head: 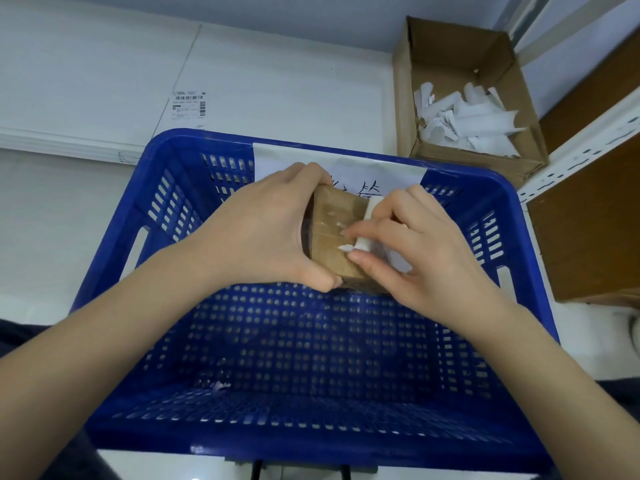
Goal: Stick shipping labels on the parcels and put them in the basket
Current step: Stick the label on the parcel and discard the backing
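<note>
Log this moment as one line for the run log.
left hand: holds parcel above blue basket | right hand: pinches white label at parcel edge | basket: no parcel seen inside | scrap box: backing papers

An open cardboard box (405, 98) of crumpled white paper scraps (467, 116) sits beside a white metal shelf upright (581, 133).
</note>
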Demonstrator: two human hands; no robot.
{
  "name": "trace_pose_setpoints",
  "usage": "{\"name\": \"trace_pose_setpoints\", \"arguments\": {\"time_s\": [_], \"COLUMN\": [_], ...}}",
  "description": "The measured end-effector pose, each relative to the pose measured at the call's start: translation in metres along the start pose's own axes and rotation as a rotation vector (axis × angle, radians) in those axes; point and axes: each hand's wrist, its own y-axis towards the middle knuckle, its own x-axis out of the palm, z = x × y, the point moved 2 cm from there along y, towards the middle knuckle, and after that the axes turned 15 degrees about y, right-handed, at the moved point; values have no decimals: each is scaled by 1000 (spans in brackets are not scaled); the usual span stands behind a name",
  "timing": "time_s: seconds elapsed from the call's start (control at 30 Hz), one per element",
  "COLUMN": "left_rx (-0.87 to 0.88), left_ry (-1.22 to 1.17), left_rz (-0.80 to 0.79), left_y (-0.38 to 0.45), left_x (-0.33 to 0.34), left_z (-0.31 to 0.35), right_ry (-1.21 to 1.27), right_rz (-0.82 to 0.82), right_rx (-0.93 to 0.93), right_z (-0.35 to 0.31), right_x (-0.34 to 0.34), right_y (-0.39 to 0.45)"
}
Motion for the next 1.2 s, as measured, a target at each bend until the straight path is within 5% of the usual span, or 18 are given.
{"name": "trace_pose_setpoints", "arguments": {"time_s": [0.17,0.4,0.8,1.2], "left_rx": [9,35,-14,-29], "left_ry": [38,29,-378,-118], "left_rz": [22,-18,-148,-20], "left_y": [-2,-2,2,-2], "left_x": [1,5,5,3], "left_z": [0,1,-4,1], "right_ry": [7,-34,228,264], "right_rz": [110,6,46,137], "right_rx": [-29,-52,53,145], "right_z": [-3,-10,-11,-7], "right_x": [8,16,8,10], "right_y": [1,3,-3,-3]}}
